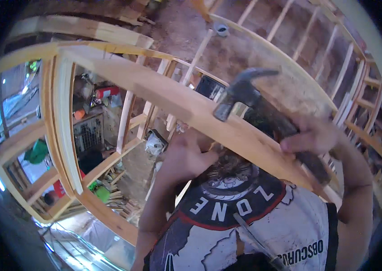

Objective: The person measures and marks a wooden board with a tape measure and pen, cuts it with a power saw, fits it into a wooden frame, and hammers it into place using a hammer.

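A claw hammer (240, 92) is raised over a long wooden beam (191, 107), its dark head above the beam's top face and its handle slanting down to the right. My right hand (313, 134) is wrapped round that handle, slightly blurred. At the beam's near edge is my left hand (186, 156), fingers curled and thumb pressed toward the wood. Whatever lies between those fingertips is too small to make out. The beam runs diagonally from upper left to lower right, in front of my body.
Upright studs (62, 122) and crosspieces form a frame at left. Below lie a green object (103, 194), scrap wood strips (125, 210) and a white bag (155, 143). A red cylinder (106, 92) stands beyond the frame. More slatted framing (285, 45) spans the upper right.
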### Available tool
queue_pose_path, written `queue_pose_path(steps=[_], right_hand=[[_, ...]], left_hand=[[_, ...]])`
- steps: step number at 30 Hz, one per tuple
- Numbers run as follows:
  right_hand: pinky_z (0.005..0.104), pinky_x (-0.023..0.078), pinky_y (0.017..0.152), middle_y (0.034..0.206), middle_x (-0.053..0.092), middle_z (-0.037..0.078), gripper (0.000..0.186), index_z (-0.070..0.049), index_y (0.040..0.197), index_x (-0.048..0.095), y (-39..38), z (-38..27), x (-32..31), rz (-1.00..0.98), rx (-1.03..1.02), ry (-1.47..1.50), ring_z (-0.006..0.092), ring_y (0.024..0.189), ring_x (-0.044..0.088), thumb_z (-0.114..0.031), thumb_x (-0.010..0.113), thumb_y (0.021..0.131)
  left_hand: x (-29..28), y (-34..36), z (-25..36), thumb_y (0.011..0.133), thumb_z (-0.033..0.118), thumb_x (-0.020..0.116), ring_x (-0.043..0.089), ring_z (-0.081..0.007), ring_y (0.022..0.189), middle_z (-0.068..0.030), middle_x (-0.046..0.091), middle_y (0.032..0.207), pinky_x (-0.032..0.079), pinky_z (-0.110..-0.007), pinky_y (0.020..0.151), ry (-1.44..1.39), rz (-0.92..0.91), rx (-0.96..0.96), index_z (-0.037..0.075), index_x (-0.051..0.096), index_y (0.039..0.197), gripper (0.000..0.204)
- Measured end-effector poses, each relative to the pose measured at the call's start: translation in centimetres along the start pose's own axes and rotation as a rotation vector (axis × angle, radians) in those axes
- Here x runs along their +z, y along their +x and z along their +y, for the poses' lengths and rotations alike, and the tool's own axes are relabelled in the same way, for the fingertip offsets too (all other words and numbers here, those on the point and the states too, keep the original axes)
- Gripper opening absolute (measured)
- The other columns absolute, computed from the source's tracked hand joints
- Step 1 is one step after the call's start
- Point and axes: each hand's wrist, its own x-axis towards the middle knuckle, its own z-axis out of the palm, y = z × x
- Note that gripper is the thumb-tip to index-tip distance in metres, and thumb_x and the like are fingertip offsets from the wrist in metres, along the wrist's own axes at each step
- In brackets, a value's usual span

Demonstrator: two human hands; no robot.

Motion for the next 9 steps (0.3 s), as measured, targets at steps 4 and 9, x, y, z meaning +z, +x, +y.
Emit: queue_pose_path(steps=[4,9], right_hand=[[0.0272,0.046,0.051,0.073,0.059,0.006,0.047,0.002,0.114,0.053,1.0,-1.5,1.9,-0.064,0.14,0.045,0.0141,0.063,0.06,-0.021,0.072,0.077],[0.0282,0.054,0.05,0.073,0.061,0.008,0.06,0.001,0.121,0.052,3.6,-5.0,5.3,-0.02,-0.117,0.084,0.0166,0.057,0.063,-0.032,0.071,0.074]], left_hand=[[0.0,-0.4,-4.1,0.072,0.032,0.066,0.064,-0.0441,0.094,-0.0323,0.063,0.096,0.051,-0.044,0.085,0.264,0.161,0.081,-0.01,0.063,0.1,0.05],[0.2,-4.6,-10.2,0.071,0.036,0.064,0.064,-0.0423,0.093,-0.0275,0.066,0.095,0.05,-0.047,0.086,0.126,0.142,0.177,-0.005,0.065,0.096,0.048]])
